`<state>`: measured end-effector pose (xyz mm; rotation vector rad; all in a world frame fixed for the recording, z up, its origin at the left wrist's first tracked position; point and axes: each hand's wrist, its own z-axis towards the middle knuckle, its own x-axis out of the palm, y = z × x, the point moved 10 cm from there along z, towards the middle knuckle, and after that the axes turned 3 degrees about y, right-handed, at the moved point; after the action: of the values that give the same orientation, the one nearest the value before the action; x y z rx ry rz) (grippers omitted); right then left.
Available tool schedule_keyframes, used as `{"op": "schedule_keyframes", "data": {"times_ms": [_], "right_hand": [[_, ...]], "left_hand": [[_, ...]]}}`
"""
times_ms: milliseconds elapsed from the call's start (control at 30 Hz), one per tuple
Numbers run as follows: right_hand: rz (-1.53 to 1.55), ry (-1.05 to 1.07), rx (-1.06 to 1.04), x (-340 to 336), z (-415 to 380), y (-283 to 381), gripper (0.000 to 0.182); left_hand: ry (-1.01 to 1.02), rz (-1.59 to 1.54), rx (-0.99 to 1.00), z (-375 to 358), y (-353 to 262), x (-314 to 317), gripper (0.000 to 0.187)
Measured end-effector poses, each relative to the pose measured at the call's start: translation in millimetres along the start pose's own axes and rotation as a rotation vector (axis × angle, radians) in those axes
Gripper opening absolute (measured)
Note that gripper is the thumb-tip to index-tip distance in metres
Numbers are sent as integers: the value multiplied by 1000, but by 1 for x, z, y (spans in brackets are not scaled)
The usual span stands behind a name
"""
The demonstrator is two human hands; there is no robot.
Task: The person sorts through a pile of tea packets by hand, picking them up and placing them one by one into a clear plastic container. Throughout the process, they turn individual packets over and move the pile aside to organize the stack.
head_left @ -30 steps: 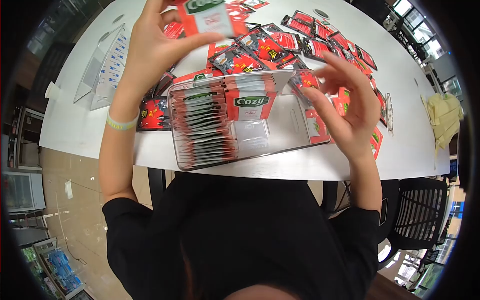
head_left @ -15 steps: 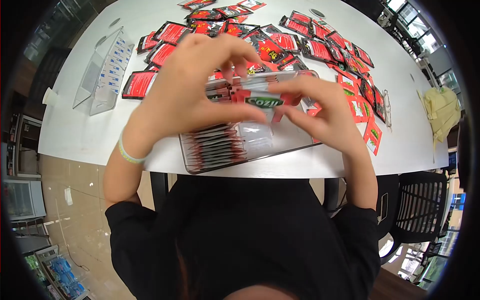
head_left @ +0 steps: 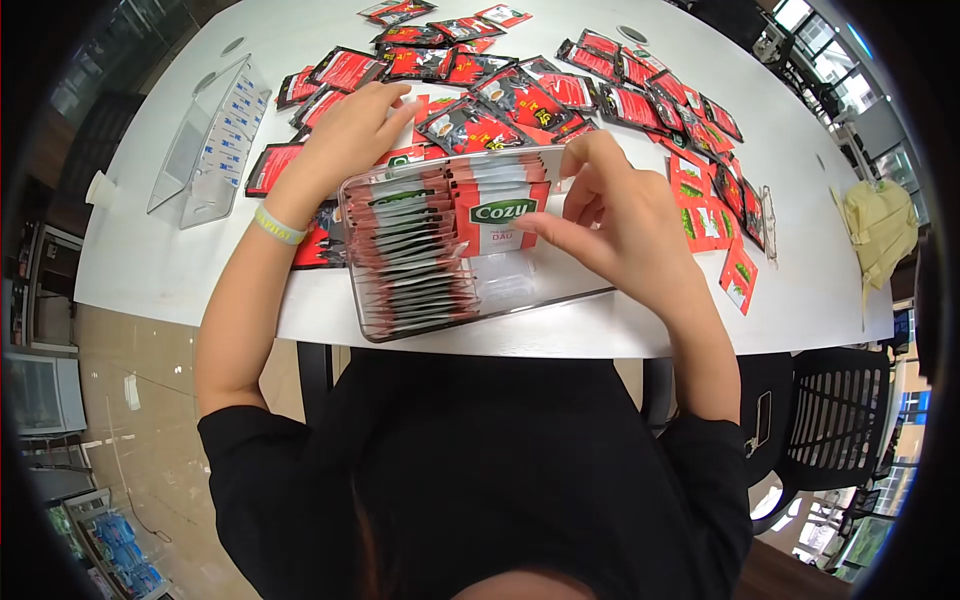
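Observation:
A clear plastic box (head_left: 560, 284) lies tilted at the table's front edge, with a long stack of thin sachets (head_left: 415, 260) on its left side. Beside that stack, a red and white sachet with a green "Cozy" label (head_left: 505, 212) faces up in a second row. My right hand (head_left: 625, 215) is over the box's right part, thumb and fingers apart, the thumb tip at the label sachet's right edge. Beyond the box's far left corner, my left hand (head_left: 355, 130) reaches over red packets (head_left: 345, 68), its thumb and forefinger apart and nothing seen between them.
Many red and black packets (head_left: 535, 100) are piled across the table's far middle and right. A clear acrylic stand (head_left: 205, 150) is at the left, near a white cup (head_left: 100, 190). A yellow cloth bag (head_left: 872, 225) hangs at the right edge.
The Cozy sachet, held up between both hands before, now lies in the box. My left hand has moved away to the far packets; my right hand has loosened and stays by the box.

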<state>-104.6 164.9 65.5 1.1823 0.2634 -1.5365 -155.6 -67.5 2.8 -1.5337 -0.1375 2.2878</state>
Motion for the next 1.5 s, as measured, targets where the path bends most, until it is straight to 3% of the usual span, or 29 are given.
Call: {"op": "schedule_keyframes", "data": {"times_ms": [267,533,633,767,833,967,1133,1233,1367,1433,1500], "right_hand": [[176,-151,7,-19,0,-3,34],[224,-201,10,-24,-4,-6,27],[243,-264,11,-34,-7,-5,24],[400,-166,196,-33,-9,-22,23],[489,-159,211,-33,-8,-22,27],[749,-159,193,-25,-4,-25,40],[983,-69,134,-15,2,-14,56],[921,-30,105,-13,4,-6,62],[721,-23,92,-14,3,-6,66],[490,-44,-18,-24,5,5,71],[453,-122,-126,-28,6,11,77]], "left_hand": [[48,138,-53,15,6,19,49],[197,-133,-203,19,30,28,36],[-73,-358,-165,19,29,5,35],[-492,-436,-154,4,9,-59,19],[-723,-525,211,-10,-27,-92,13],[-755,-34,753,-52,-121,-117,22],[-576,-19,951,-68,-160,-118,22],[-477,-49,1036,-69,-177,-112,19],[-435,-135,977,-64,-176,-107,18],[-350,-378,889,-52,-162,-105,23],[-199,-589,765,-40,-155,-98,27]]}}
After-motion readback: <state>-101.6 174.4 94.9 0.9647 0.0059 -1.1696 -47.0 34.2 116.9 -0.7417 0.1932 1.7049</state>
